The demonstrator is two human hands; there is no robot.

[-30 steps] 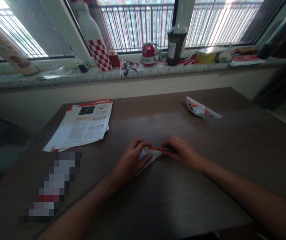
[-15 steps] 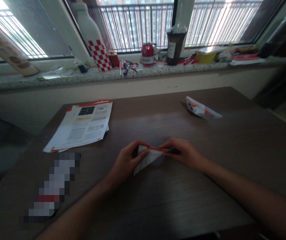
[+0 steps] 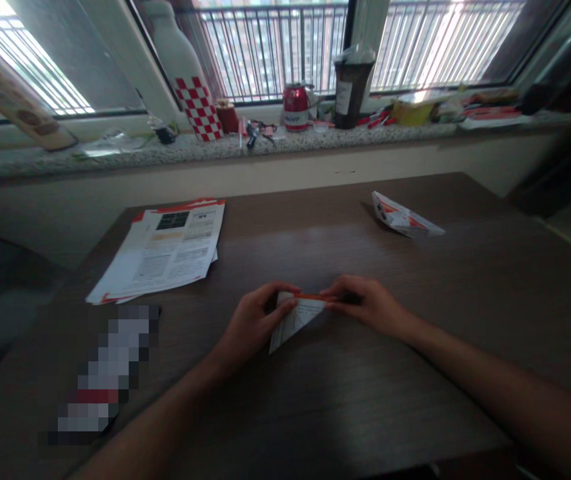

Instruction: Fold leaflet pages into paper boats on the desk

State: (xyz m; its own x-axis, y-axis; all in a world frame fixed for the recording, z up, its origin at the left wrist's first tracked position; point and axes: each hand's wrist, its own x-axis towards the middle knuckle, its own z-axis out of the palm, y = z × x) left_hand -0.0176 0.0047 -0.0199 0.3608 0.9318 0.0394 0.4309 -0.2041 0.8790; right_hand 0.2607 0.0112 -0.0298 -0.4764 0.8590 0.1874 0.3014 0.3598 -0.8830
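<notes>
A folded sheet of paper, printed and with an orange strip along its top edge, is held between both hands above the middle of the table. Its shape is roughly triangular, with one point hanging down to the left. My left hand pinches the left end between thumb and fingers. At the right end, my right hand grips the corner with thumb and fingertips, which partly hide it. Farther back on the right lies a folded paper shape with orange and white print, apart from both hands.
A stack of printed sheets lies at the table's back left. Nearer on the left is a pixelated, dark-edged object. On the stone windowsill stand a checkered bottle, a red can and a dark drink cup.
The hands keep their grip in nearly the same place. The folded paper has tilted slightly, its lower left point shifting a little downward and to the right.
</notes>
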